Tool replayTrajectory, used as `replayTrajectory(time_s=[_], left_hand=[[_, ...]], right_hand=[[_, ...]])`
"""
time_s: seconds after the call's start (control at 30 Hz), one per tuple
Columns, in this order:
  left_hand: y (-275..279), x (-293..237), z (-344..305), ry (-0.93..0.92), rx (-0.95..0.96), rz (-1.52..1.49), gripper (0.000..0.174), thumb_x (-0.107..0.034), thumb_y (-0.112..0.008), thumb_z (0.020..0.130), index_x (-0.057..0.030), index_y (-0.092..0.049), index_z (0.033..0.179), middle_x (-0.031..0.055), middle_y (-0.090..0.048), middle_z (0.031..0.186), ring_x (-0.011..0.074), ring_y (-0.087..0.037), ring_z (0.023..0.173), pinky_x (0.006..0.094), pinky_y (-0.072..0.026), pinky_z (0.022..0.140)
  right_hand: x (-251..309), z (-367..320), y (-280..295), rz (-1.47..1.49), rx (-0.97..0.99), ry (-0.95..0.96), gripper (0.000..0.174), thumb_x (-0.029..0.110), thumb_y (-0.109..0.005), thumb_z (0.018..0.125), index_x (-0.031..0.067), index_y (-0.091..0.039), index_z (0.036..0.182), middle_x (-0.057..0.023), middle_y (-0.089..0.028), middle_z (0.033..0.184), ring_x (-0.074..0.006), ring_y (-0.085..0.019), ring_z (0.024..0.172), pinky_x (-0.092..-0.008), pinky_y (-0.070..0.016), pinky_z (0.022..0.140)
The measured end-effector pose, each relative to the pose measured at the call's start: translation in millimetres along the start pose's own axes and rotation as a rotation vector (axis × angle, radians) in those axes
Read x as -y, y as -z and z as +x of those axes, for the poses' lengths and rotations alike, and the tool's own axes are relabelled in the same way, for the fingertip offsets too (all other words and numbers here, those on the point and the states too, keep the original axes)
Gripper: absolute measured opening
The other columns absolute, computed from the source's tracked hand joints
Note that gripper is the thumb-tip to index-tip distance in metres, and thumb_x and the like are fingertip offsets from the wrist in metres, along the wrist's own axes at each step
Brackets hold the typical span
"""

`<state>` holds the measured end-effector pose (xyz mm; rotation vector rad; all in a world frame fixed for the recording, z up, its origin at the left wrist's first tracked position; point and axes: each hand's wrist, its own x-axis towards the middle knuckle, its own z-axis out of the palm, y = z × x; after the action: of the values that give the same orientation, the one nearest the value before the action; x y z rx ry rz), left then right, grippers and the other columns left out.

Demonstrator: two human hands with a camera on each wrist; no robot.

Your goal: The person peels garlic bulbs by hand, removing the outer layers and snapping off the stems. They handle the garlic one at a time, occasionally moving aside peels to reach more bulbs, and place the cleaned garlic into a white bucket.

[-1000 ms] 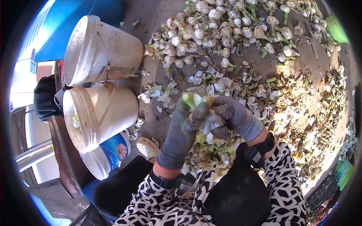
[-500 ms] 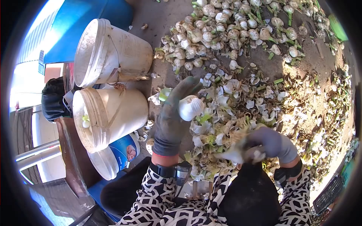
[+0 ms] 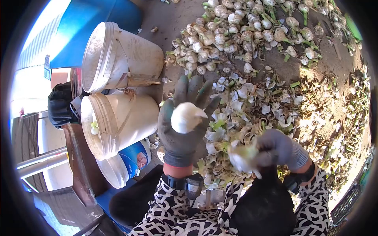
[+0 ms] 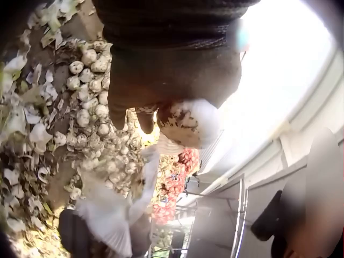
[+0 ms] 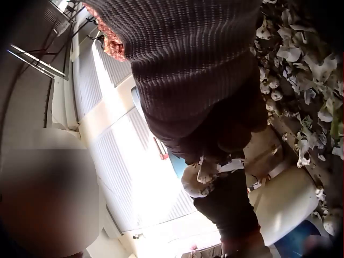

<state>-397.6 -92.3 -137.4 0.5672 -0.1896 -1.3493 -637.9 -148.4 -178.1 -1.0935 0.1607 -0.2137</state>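
Note:
A white garlic bulb (image 3: 185,118) rests on the palm of the gloved left hand (image 3: 185,129), whose fingers are spread and nearly straight. In the left wrist view, the bulb (image 4: 191,123) shows brown patches beside the dark glove (image 4: 172,75). Lower and to the right, apart from the bulb, the gloved right hand (image 3: 279,147) pinches a blurred bunch of pale peelings (image 3: 242,157). Whitish skins (image 5: 199,177) also show below the right hand (image 5: 215,118) in the right wrist view, where its fingers are in deep shadow.
Two white buckets (image 3: 139,55) (image 3: 138,114) lie tipped at the left, the lower one with a small bulb inside. Garlic bulbs (image 3: 236,35) are heaped at the top. Loose skins (image 3: 252,102) litter the ground; a dark crate (image 3: 346,204) is at lower right.
The hands have parted, the right one moving down and right with peelings. The left hand has turned and spread its fingers, and the bulb now shows bare white on its palm.

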Motion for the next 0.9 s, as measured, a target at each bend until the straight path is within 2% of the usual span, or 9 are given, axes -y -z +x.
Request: replayTrajectory(time_s=[0.1,0.2,0.27,0.47,0.57,0.6,0.73,0.87,0.9], left_hand=[[13.2,2.4,5.9,0.023,-0.088,-0.129,0.057,-0.042,-0.039,0.094,-0.0157,-0.036,0.145,0.0085,-0.042,0.145,0.0341,-0.033,0.135,0.0593,-0.0244,0.110],[12.0,13.2,8.6,0.034,-0.142,-0.159,0.057,-0.042,-0.038,0.095,-0.0149,-0.035,0.145,0.0086,-0.042,0.145,0.0346,-0.034,0.135,0.0584,-0.0250,0.110],[10.2,19.4,8.7,0.070,-0.189,-0.118,0.059,-0.041,-0.037,0.095,-0.0122,-0.032,0.146,0.0105,-0.038,0.147,0.0342,-0.035,0.134,0.0585,-0.0251,0.110],[23.8,27.9,6.9,0.086,-0.035,0.200,0.060,-0.035,-0.038,0.095,-0.0027,-0.029,0.145,0.0162,-0.038,0.147,0.0292,-0.039,0.132,0.0395,-0.0330,0.109],[20.1,22.9,7.4,0.077,-0.238,0.039,0.053,-0.037,-0.042,0.096,-0.0087,-0.038,0.140,0.0114,-0.046,0.139,0.0291,-0.045,0.125,0.0458,-0.0405,0.099],[20.6,20.9,8.2,0.072,-0.305,-0.018,0.050,-0.038,-0.043,0.096,-0.0107,-0.042,0.138,0.0098,-0.049,0.136,0.0291,-0.047,0.123,0.0479,-0.0430,0.096],[52.5,20.5,11.5,0.088,-0.316,-0.069,0.046,-0.041,-0.042,0.096,-0.0120,-0.046,0.132,0.0092,-0.048,0.136,0.0312,-0.050,0.118,0.0471,-0.0431,0.095],[59.7,8.1,5.9,0.147,-0.350,-0.176,0.032,-0.035,-0.055,0.091,-0.0093,-0.061,0.109,0.0140,-0.060,0.121,0.0354,-0.050,0.120,0.0581,-0.0361,0.103],[56.4,-8.8,4.0,0.098,-0.405,-0.184,0.031,-0.031,-0.056,0.089,-0.0065,-0.062,0.107,0.0163,-0.061,0.118,0.0360,-0.053,0.116,0.0555,-0.0383,0.103]], right_hand=[[-2.6,-7.2,-4.5,0.094,0.207,0.285,0.019,0.020,-0.066,0.088,0.0020,-0.064,0.085,-0.0037,-0.065,0.070,-0.0142,-0.060,0.056,-0.0302,-0.0493,0.051],[15.5,13.1,-16.9,0.181,-0.125,0.513,0.028,0.030,-0.070,0.086,0.0035,-0.061,0.092,-0.0055,-0.065,0.071,-0.0206,-0.064,0.060,-0.0348,-0.0526,0.056],[40.4,34.4,-5.4,-1.080,-0.356,-0.215,0.034,0.035,-0.070,0.085,0.0055,-0.059,0.097,-0.0075,-0.064,0.070,-0.0240,-0.067,0.063,-0.0355,-0.0546,0.060],[-0.8,93.2,4.2,-0.854,-0.513,0.235,0.024,0.029,-0.068,0.087,0.0068,-0.063,0.093,-0.0049,-0.064,0.067,-0.0204,-0.066,0.062,-0.0335,-0.0517,0.057],[1.9,77.9,-6.2,-0.111,-0.082,0.012,0.010,0.011,-0.063,0.089,0.0054,-0.069,0.094,0.0019,-0.064,0.072,-0.0049,-0.058,0.065,-0.0234,-0.0468,0.057],[-3.7,68.5,-8.9,0.167,0.069,0.069,0.014,0.013,-0.066,0.088,0.0005,-0.068,0.093,-0.0085,-0.070,0.086,-0.0102,-0.063,0.079,-0.0284,-0.0507,0.074],[-4.6,43.9,-9.0,0.292,0.106,-0.034,0.019,0.016,-0.069,0.084,-0.0017,-0.066,0.091,-0.0128,-0.070,0.088,-0.0217,-0.067,0.084,-0.0376,-0.0506,0.076],[-87.1,50.3,19.8,-1.697,-0.010,-0.271,0.029,0.038,-0.063,0.085,0.0097,-0.064,0.077,-0.0113,-0.064,0.074,-0.0348,-0.063,0.072,-0.0455,-0.0485,0.067],[-76.3,46.3,28.0,-1.715,-0.008,-0.298,0.029,0.038,-0.063,0.085,0.0097,-0.064,0.077,-0.0113,-0.064,0.074,-0.0348,-0.063,0.072,-0.0455,-0.0485,0.067]])
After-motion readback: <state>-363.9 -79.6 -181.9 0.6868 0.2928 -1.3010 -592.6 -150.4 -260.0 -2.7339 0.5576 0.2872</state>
